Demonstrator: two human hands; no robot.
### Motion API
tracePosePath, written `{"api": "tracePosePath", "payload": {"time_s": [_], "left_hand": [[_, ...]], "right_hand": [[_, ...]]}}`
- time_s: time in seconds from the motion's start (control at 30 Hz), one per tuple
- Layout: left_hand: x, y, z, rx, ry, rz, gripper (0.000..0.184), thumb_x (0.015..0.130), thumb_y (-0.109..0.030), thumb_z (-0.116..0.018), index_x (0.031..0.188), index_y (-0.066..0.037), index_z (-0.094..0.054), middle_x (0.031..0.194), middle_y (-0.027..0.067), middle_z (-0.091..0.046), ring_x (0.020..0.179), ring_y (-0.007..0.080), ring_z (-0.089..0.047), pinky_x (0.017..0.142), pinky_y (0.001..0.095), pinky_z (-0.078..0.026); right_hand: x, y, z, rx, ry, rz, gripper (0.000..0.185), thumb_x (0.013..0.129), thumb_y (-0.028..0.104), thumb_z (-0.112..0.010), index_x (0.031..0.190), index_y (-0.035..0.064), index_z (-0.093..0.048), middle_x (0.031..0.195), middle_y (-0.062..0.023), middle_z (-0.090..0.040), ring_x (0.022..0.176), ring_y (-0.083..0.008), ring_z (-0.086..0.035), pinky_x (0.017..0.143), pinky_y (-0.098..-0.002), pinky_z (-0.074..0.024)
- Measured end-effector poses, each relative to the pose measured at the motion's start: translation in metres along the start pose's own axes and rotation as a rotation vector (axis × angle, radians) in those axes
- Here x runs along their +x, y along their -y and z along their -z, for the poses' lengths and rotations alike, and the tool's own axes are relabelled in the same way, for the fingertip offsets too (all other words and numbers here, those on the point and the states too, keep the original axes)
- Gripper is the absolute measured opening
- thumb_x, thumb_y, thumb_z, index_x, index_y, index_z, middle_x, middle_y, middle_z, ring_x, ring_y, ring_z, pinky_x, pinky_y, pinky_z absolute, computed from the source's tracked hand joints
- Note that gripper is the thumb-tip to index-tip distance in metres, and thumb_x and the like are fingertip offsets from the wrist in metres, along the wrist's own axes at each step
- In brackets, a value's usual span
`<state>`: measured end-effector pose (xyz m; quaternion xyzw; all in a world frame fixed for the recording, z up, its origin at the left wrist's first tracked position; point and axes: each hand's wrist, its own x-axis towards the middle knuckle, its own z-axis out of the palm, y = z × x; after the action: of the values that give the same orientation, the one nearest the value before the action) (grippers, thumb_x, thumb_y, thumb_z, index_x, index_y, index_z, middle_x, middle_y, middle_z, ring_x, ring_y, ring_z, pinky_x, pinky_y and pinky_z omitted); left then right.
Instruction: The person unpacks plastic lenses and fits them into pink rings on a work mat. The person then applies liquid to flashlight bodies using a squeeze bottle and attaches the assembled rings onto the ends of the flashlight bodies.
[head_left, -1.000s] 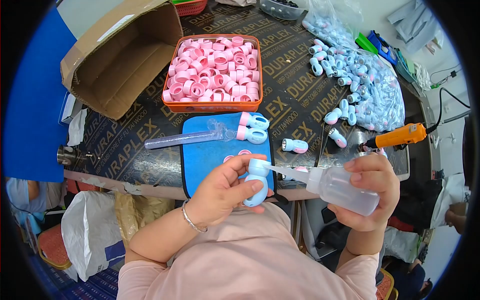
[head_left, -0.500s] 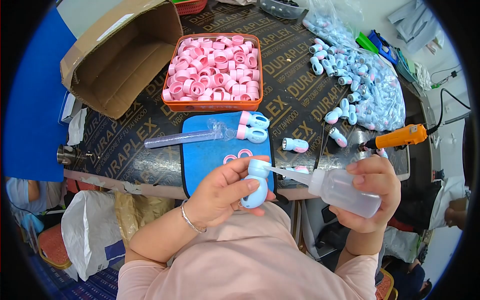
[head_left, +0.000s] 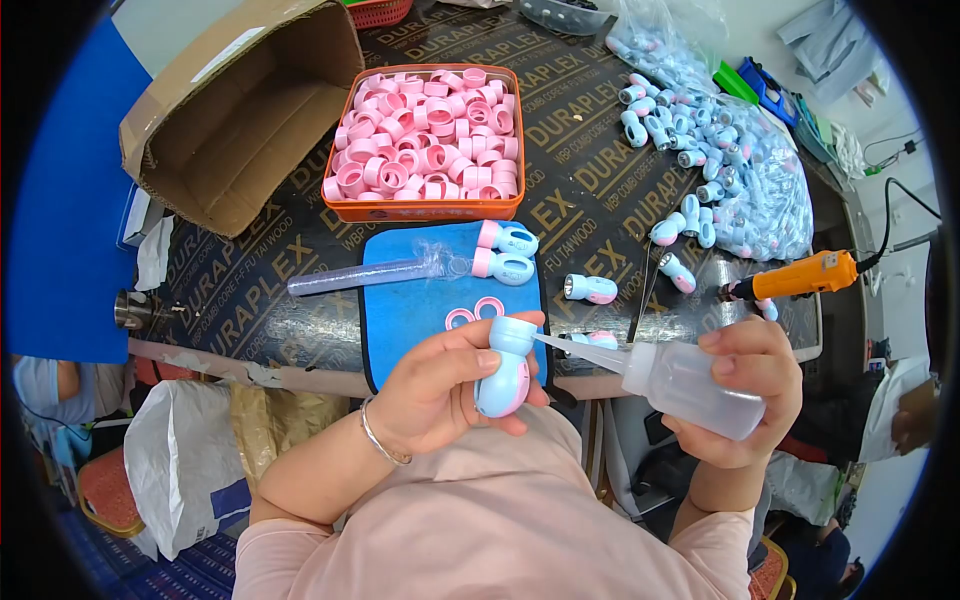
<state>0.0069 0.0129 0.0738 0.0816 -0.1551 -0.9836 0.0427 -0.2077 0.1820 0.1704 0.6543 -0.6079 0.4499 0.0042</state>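
Observation:
My left hand [head_left: 440,380] is closed around a small light-blue and pink toy flashlight [head_left: 505,380], its wide head pointing up. A translucent squeeze bottle [head_left: 690,385] lies sideways in my right hand [head_left: 755,385], fingers wrapped round its body. The bottle's thin nozzle points left, with its tip at the flashlight's head; whether they touch I cannot tell. Beyond my left hand, on a blue mat [head_left: 400,325], lie two pink rings [head_left: 475,312] and two flashlights with pink heads [head_left: 503,264]. A clear wrapped tube [head_left: 360,277] lies across the mat's left side.
An orange tin [head_left: 425,210] full of pink rings stands behind the mat, beside an open cardboard box [head_left: 250,120]. Several blue flashlights [head_left: 690,160] spill from a plastic bag at right. An orange electric screwdriver [head_left: 800,275] lies near the table's right edge.
My left hand has turned the flashlight, so more of its pink side shows. The bottle has shifted slightly right and down, its tip still at the flashlight's head.

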Motion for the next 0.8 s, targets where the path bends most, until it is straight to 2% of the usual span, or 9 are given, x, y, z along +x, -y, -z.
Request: {"api": "tracePosePath", "payload": {"time_s": [0.2, 0.3, 0.4, 0.5, 0.57, 0.63, 0.67, 0.77, 0.8], "left_hand": [[0.001, 0.001, 0.0, -0.059, 0.022, 0.003, 0.058, 0.094, -0.012, -0.049, 0.146, 0.001, -0.027, 0.111, 0.0157, -0.059, 0.105, 0.0316, -0.064, 0.078, 0.0428, -0.061], [-0.001, 0.002, -0.002, -0.02, 0.003, -0.014, 0.058, 0.093, -0.011, -0.049, 0.146, 0.001, -0.027, 0.111, 0.0149, -0.059, 0.105, 0.0305, -0.063, 0.079, 0.0425, -0.06], [-0.002, 0.002, -0.002, 0.07, -0.048, -0.046, 0.059, 0.093, -0.011, -0.05, 0.146, 0.001, -0.028, 0.111, 0.0132, -0.059, 0.104, 0.0284, -0.063, 0.079, 0.0417, -0.059], [-0.001, 0.004, -0.005, 0.204, -0.138, -0.08, 0.062, 0.089, -0.01, -0.054, 0.145, 0.001, -0.03, 0.11, 0.0131, -0.057, 0.102, 0.0271, -0.062, 0.077, 0.0389, -0.059], [0.0, 0.005, -0.003, 0.281, -0.196, -0.095, 0.064, 0.086, -0.011, -0.057, 0.144, 0.002, -0.032, 0.111, 0.0142, -0.056, 0.1, 0.0271, -0.062, 0.074, 0.0365, -0.059], [0.001, 0.005, 0.004, 0.433, -0.204, -0.096, 0.06, 0.089, -0.005, -0.057, 0.145, -0.004, -0.035, 0.11, 0.0073, -0.056, 0.096, 0.018, -0.06, 0.076, 0.0309, -0.054], [0.002, 0.006, 0.005, 0.435, -0.198, -0.09, 0.06, 0.089, -0.005, -0.057, 0.145, -0.004, -0.035, 0.11, 0.0073, -0.056, 0.096, 0.018, -0.06, 0.076, 0.0309, -0.054], [0.007, 0.01, 0.006, 0.552, -0.317, -0.085, 0.06, 0.086, -0.001, -0.061, 0.142, -0.004, -0.039, 0.111, 0.0051, -0.055, 0.094, 0.0139, -0.057, 0.074, 0.0284, -0.052], [0.009, 0.013, 0.008, 0.637, -0.36, -0.121, 0.06, 0.085, -0.001, -0.062, 0.14, -0.004, -0.041, 0.105, 0.0046, -0.056, 0.092, 0.0142, -0.058, 0.072, 0.0272, -0.051]], "right_hand": [[-0.006, -0.004, 0.0, 0.017, -0.01, -0.007, 0.045, 0.055, 0.012, -0.085, 0.093, 0.0109, -0.061, 0.09, -0.0115, -0.064, 0.071, -0.0236, -0.064, 0.06, -0.0313, -0.0462], [-0.014, -0.012, 0.001, 0.067, -0.037, -0.036, 0.048, 0.054, 0.015, -0.086, 0.094, 0.009, -0.06, 0.094, -0.0133, -0.063, 0.078, -0.0228, -0.063, 0.065, -0.0314, -0.048], [-0.026, -0.032, 0.002, 0.242, -0.181, -0.052, 0.059, 0.053, 0.02, -0.086, 0.102, 0.0047, -0.057, 0.102, -0.0168, -0.061, 0.089, -0.0218, -0.057, 0.076, -0.0318, -0.048], [-0.032, -0.044, 0.003, 0.211, -0.176, -0.11, 0.06, 0.054, 0.02, -0.086, 0.103, 0.004, -0.057, 0.103, -0.0166, -0.061, 0.088, -0.0223, -0.058, 0.077, -0.0326, -0.0477], [-0.037, -0.056, 0.005, 0.141, -0.123, -0.106, 0.057, 0.056, 0.015, -0.085, 0.104, 0.0034, -0.057, 0.105, -0.0163, -0.06, 0.091, -0.0234, -0.058, 0.079, -0.0342, -0.0476], [-0.044, -0.069, 0.001, 0.052, -0.027, -0.176, 0.054, 0.062, 0.011, -0.082, 0.108, 0.0051, -0.055, 0.111, -0.0146, -0.055, 0.102, -0.0241, -0.054, 0.087, -0.0351, -0.0444], [-0.047, -0.074, -0.002, 0.027, -0.031, -0.187, 0.052, 0.061, 0.003, -0.08, 0.107, 0.0048, -0.057, 0.11, -0.0136, -0.057, 0.103, -0.0252, -0.056, 0.087, -0.0363, -0.0455], [-0.053, -0.079, -0.007, -0.124, 0.03, -0.215, 0.053, 0.058, 0.001, -0.079, 0.106, 0.0042, -0.057, 0.108, -0.0132, -0.059, 0.1, -0.0263, -0.058, 0.086, -0.0374, -0.0469], [-0.054, -0.079, -0.009, -0.13, 0.023, -0.217, 0.052, 0.057, 0.001, -0.079, 0.104, 0.0039, -0.058, 0.104, -0.0132, -0.06, 0.097, -0.0273, -0.059, 0.085, -0.0382, -0.0479]]}}
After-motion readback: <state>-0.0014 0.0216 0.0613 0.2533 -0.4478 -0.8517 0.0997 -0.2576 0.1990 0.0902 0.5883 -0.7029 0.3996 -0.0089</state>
